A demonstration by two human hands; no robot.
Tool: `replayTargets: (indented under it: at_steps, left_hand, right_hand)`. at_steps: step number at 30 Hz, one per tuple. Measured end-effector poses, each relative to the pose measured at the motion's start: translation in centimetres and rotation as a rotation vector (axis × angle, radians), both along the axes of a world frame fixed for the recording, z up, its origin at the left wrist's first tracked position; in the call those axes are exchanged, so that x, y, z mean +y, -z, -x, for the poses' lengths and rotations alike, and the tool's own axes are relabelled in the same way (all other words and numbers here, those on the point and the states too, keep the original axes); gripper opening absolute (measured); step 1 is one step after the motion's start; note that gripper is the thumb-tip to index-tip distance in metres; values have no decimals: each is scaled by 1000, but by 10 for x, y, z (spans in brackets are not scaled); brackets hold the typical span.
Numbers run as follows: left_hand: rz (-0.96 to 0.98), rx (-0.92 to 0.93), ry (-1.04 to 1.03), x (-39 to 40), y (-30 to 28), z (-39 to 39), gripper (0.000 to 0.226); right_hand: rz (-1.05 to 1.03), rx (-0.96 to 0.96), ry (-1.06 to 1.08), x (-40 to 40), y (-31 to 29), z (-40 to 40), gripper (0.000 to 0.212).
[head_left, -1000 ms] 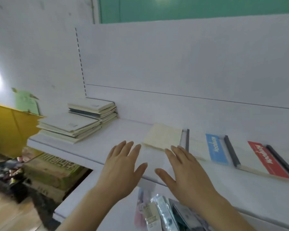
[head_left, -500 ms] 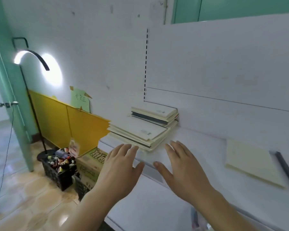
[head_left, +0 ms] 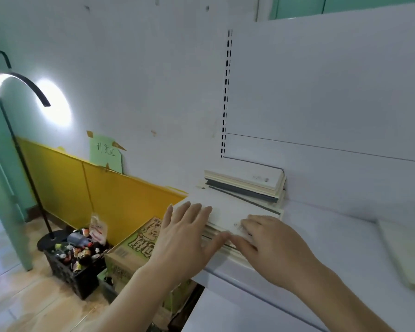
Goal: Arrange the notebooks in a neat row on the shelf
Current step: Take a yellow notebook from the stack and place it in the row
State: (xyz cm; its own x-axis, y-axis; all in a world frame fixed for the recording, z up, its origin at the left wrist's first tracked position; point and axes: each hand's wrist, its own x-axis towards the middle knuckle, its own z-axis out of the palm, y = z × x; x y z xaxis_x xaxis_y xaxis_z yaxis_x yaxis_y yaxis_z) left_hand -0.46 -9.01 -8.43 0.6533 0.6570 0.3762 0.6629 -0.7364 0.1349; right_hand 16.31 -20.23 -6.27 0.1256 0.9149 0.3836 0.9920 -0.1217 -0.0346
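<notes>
Nearest the camera, two bare forearms are seen reaching forward over the front edge of the white shelf. The left hand is held flat with fingers straight and slightly spread, its fingertips laid at the near left corner of the front stack of notebooks. The right hand is likewise held flat, palm down, its fingers extended over the near edge of the same stack; nothing is pinched or gripped by either hand. The two thumbs are brought close together at the stack's front edge.

Just behind, a second stack of notebooks is seen against the shelf's back panel, touching the front stack. To the right, a single cream notebook is laid flat on the shelf, well apart from the stacks.

Below and to the left, a cardboard box and a black crate of small bottles are set on the tiled floor. Farther back, a yellow panel, a floor lamp and a green paper note are seen against the wall.
</notes>
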Motion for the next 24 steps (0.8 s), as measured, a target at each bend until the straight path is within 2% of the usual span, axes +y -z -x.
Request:
replayTargets:
  at_steps: [3,6,8,12,15,18,21,24]
  left_hand:
    - [-34,-53,71,21,3,4,78]
    - [-51,-139,184,35,0,8,73]
    - [-67,-222,268,40,-7,14,74]
    - [-11,-462,408,38,-18,27,83]
    - [174,-560,447,29,-22,33,82]
    - [484,-580,449,26,-25,30,80]
    - [761,-603,476,24,-34,24,83]
    - [1072,-683,554,17,-39,24,59]
  right_hand:
    - [-51,-8,27,-2,-1,11,41]
    - [-86,-7,91,-5,-4,21,51]
    - [-98,-28,162,-8,-11,26,49]
    - [-347,-67,314,-19,-28,40,39]
    - [-561,80,401,-31,-36,58,35]
    - [-683,290,418,-37,-44,76,33]
    - [-784,481,424,-37,-48,88,45]
    - [-804,774,387,-32,-42,92,61]
